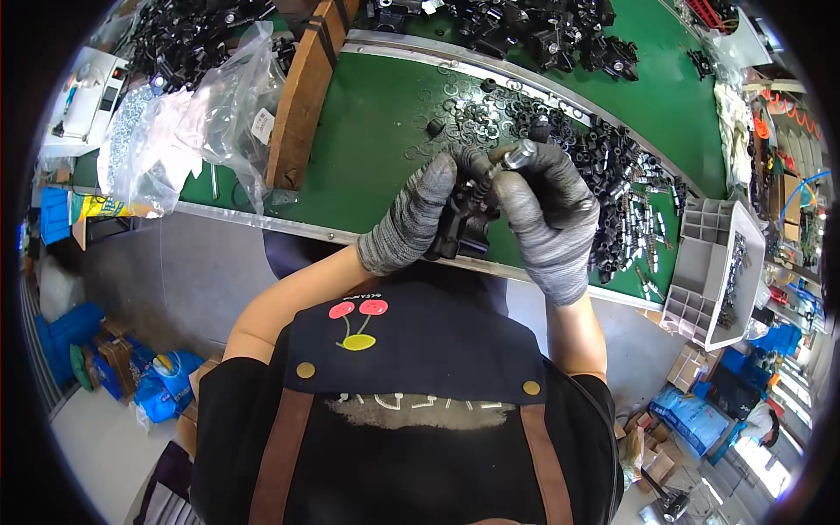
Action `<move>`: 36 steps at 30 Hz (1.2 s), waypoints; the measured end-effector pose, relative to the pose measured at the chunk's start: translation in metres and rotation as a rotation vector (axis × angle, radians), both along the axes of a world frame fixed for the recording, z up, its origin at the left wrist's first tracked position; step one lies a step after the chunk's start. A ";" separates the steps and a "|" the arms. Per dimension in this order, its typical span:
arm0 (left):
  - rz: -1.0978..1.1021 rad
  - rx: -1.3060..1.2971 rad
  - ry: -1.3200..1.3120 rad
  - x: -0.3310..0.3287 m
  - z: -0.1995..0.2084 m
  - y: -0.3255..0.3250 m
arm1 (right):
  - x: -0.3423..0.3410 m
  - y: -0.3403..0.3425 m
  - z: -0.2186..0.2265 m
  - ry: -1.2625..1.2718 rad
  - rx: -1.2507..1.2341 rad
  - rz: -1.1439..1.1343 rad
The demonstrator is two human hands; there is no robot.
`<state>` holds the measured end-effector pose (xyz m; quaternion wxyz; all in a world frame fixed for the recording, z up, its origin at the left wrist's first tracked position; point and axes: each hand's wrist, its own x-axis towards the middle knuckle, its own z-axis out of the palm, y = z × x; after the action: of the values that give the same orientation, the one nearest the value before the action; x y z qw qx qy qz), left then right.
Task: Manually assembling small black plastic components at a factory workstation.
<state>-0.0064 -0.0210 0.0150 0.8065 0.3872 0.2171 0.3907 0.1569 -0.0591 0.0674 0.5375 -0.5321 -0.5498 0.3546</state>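
Grey knit gloves cover both my hands, which meet over the front edge of the green workbench point(350, 131). My left hand point(420, 206) is closed on a black molded part point(455, 226) with a tube-like lower end. Between the fingertips of my right hand point(551, 214) is a small silver metal cylinder point(520, 155), held at the black part's upper end. Whether the two are joined is hidden by my fingers. Just beyond lie loose metal rings point(477, 121), and to the right many small black collars point(612, 166) and silver-ended pins point(643, 223).
A wooden board point(300, 105) divides the bench at left, beside clear plastic bags point(223, 105). More black parts point(551, 35) lie beyond the metal rail point(420, 52). A grey compartment bin point(696, 271) stands at the right edge. Boxes and blue bags point(166, 385) sit on the floor.
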 end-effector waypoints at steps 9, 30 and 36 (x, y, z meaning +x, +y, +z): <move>0.027 -0.052 -0.045 0.006 0.002 0.002 | 0.003 0.001 -0.002 -0.595 0.272 0.229; -0.049 0.105 0.070 0.003 -0.008 0.007 | 0.084 -0.004 -0.042 0.523 0.348 -0.149; -0.064 0.132 0.019 0.005 -0.014 0.005 | 0.065 -0.014 -0.052 0.554 0.379 -0.068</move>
<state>-0.0017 -0.0163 0.0010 0.7892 0.4499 0.1860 0.3743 0.2214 -0.0733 0.0158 0.7673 -0.3242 -0.4209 0.3591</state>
